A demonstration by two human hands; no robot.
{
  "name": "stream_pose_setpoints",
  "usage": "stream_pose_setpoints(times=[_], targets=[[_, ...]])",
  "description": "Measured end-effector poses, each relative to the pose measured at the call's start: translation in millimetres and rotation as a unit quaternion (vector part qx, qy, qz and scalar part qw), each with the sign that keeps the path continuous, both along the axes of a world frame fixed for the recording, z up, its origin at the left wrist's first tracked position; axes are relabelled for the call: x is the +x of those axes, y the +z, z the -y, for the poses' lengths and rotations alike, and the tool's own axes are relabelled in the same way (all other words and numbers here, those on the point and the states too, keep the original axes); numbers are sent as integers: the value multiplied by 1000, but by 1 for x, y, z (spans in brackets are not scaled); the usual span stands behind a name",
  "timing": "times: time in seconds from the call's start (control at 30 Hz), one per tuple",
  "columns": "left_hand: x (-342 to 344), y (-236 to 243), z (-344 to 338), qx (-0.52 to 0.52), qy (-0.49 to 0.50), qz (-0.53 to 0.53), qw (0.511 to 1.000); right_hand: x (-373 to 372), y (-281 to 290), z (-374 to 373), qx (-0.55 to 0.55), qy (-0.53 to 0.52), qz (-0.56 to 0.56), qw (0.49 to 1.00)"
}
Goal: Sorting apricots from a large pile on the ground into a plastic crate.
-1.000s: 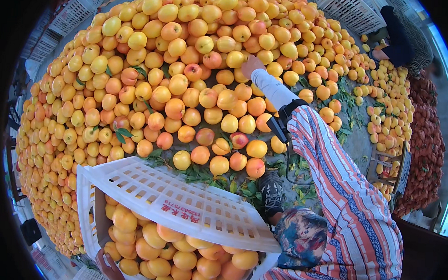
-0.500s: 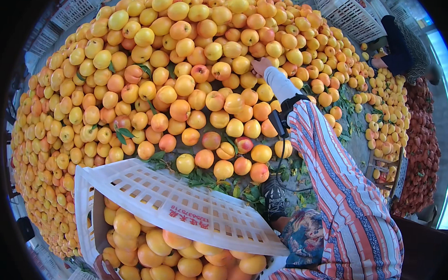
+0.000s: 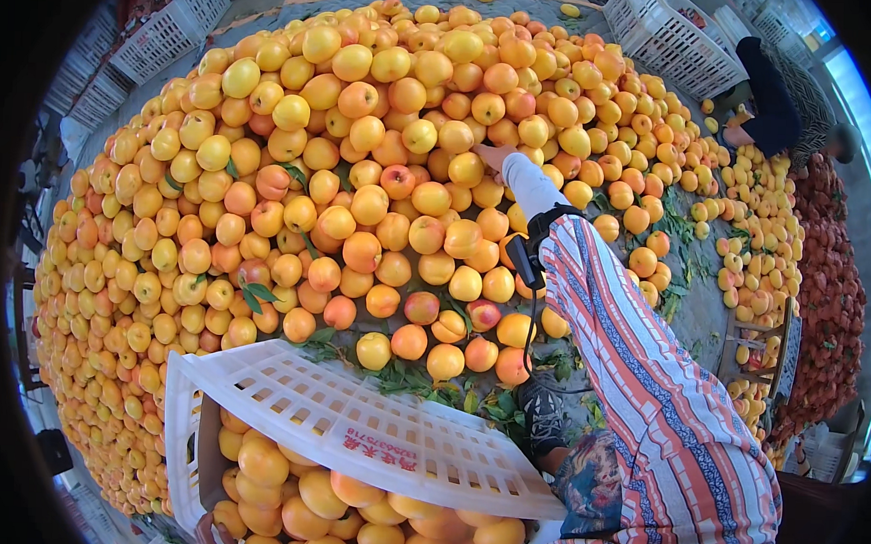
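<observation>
We see the right hand [image 3: 495,161] at the heap of round yellow-orange fruit [image 3: 362,252], well beyond the far edge of the slotted white plastic crate [image 3: 306,402]. Fingers point left, at or against fruit in the upper middle of the heap; we can't tell how far open the grip is or whether it has hold of a piece.

Left hand [image 3: 211,533] sits low at the crate's left edge, near its near-left corner, mostly cut off by the frame; fingers at the rim, grip opening and firmness we can't tell.

Crate holds more of the same fruit. Heap lies on the grey floor [image 3: 705,301], past the crate's far edge and along its left edge; green leaves [image 3: 413,379] are scattered between. We also note a black wrist strap with a device [image 3: 526,262] on the right arm, and another person [image 3: 782,102] at far right.
</observation>
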State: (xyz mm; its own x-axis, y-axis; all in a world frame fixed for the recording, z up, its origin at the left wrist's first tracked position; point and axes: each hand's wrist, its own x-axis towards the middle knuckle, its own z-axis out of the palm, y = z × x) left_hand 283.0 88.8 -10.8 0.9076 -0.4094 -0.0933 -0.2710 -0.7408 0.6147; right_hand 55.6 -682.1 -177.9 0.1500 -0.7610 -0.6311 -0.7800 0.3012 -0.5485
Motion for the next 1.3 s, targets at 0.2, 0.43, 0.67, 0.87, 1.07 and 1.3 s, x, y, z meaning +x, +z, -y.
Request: stream_pose_setpoints(times=[0.2, 0.43, 0.67, 0.87, 1.07, 1.3], targets=[[-13, 18, 25, 81, -127, 178, 973, 2, -3, -1, -11, 59, -28, 998], [-14, 22, 31, 114, -151, 241, 952, -4, -9, -5, -41, 94, -40, 994], [-10, 18, 23, 143, -143, 230, 952, -11, -13, -9, -78, 120, -46, 989], [-15, 23, 29, 101, -86, 150, 980, -17, -10, -19, -117, 108, -15, 987], [-13, 16, 23, 114, -145, 201, 962, -38, -14, -37, -212, 25, 131, 968], [-13, 17, 25, 73, -105, 152, 980, -59, 27, -53, -280, 6, 297, 913]])
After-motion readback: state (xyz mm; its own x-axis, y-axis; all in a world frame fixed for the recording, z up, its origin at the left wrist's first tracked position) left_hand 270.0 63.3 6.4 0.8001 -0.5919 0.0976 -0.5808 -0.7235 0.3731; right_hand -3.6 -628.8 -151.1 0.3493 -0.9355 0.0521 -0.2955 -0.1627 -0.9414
